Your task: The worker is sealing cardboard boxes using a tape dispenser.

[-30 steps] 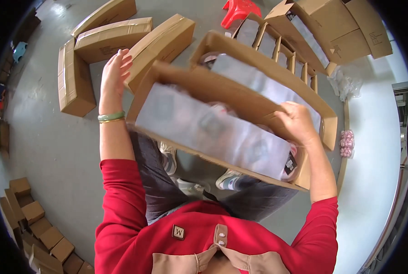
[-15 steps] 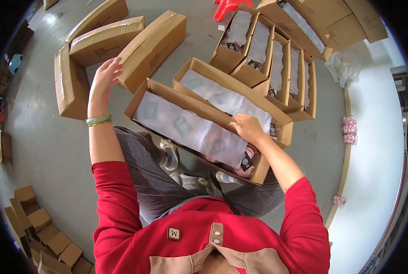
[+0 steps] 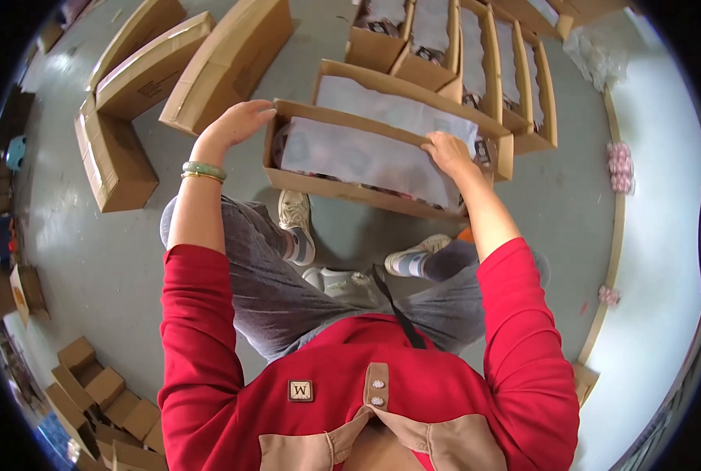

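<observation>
A long open cardboard box (image 3: 358, 193) stands crosswise before my knees, with a white sheet (image 3: 350, 153) spread over its contents; dark and pinkish bits peek out along the sides. My right hand (image 3: 450, 154) is closed over its far wall toward the right end, thumb and fingers pinching the edge. At the far left corner, the stretched fingers of my left hand (image 3: 240, 123) meet the cardboard, not wrapped round it. Directly behind stands a second open box (image 3: 413, 89), also with a white sheet (image 3: 382, 104) inside and a dark label at its right end.
Several more open, filled boxes (image 3: 429, 72) stand in a row at the far right. Taped cardboard boxes (image 3: 233, 63) lie at the far left. Small empty cartons (image 3: 123, 404) pile up at lower left. Pink-and-white bundles (image 3: 619, 166) and clear plastic (image 3: 589, 59) lie along the right wall.
My left hand has come across to the near box's left corner. That box has turned from slanting to nearly crosswise and sits farther from me, my right hand still on its far wall.
</observation>
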`<state>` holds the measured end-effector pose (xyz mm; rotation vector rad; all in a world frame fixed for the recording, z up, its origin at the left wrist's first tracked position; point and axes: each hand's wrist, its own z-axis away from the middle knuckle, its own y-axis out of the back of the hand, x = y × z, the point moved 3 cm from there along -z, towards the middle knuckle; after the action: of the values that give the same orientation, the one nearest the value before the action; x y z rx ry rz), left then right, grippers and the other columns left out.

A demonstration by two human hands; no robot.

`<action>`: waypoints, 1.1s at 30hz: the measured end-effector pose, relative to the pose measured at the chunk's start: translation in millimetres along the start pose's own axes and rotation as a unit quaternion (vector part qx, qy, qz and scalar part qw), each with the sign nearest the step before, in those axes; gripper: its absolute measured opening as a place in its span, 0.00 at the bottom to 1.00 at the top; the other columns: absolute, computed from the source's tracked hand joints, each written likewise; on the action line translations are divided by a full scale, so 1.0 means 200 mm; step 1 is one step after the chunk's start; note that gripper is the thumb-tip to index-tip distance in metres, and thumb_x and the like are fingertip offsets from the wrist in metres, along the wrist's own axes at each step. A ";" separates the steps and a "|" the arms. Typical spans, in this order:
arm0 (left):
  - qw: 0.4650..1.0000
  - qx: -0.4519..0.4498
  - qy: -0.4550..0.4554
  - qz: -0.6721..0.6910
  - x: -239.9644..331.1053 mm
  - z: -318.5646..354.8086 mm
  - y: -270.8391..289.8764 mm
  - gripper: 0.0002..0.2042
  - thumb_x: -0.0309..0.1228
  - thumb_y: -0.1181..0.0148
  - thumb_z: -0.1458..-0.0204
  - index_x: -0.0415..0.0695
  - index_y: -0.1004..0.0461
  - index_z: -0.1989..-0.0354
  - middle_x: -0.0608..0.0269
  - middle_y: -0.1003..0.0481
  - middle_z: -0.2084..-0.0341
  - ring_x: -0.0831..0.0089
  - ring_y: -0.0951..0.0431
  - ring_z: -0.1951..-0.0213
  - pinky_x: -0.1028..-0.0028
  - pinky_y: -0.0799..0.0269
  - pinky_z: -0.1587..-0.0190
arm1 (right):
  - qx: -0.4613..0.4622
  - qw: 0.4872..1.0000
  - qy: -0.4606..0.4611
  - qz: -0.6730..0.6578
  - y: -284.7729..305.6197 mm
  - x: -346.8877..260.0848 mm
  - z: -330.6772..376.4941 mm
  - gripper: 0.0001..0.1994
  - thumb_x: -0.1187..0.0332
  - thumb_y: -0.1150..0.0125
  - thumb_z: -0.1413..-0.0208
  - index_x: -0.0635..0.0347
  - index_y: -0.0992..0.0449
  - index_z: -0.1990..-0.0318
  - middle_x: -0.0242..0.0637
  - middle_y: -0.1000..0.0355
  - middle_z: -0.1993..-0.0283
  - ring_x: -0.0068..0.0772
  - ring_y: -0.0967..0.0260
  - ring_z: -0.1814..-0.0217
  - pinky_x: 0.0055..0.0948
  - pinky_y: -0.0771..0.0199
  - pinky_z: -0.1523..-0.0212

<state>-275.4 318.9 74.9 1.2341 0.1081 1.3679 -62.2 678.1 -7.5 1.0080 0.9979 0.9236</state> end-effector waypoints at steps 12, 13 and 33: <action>0.981 -0.026 0.190 0.001 -0.28 -0.26 -0.35 0.15 0.29 0.50 0.51 0.27 0.27 0.65 0.36 0.25 0.73 0.41 0.22 0.76 0.53 0.25 0.81 | 0.067 0.909 -0.363 -0.192 -0.14 0.46 0.85 0.29 0.56 0.39 0.51 0.65 0.34 0.45 0.59 0.36 0.43 0.62 0.40 0.41 0.45 0.38 0.43; 0.983 -0.006 0.184 -0.003 -0.30 -0.29 -0.37 0.13 0.25 0.53 0.52 0.25 0.27 0.67 0.34 0.26 0.74 0.40 0.23 0.76 0.52 0.26 0.82 | 0.091 0.913 -0.339 -0.210 -0.19 0.47 0.84 0.25 0.58 0.41 0.49 0.66 0.32 0.48 0.60 0.34 0.47 0.62 0.37 0.44 0.45 0.36 0.45; 0.947 0.108 0.151 -0.262 -0.28 0.36 -0.72 0.20 0.32 0.54 0.46 0.27 0.41 0.50 0.33 0.32 0.55 0.45 0.26 0.53 0.60 0.28 0.50 | -0.007 0.981 -0.009 -0.191 -0.33 -0.04 0.82 0.29 0.54 0.40 0.50 0.75 0.31 0.51 0.59 0.34 0.49 0.53 0.35 0.44 0.40 0.33 0.45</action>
<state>-146.9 272.0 -26.4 1.0607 0.7664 1.0778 101.6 615.9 -33.7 0.7735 1.1206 0.6009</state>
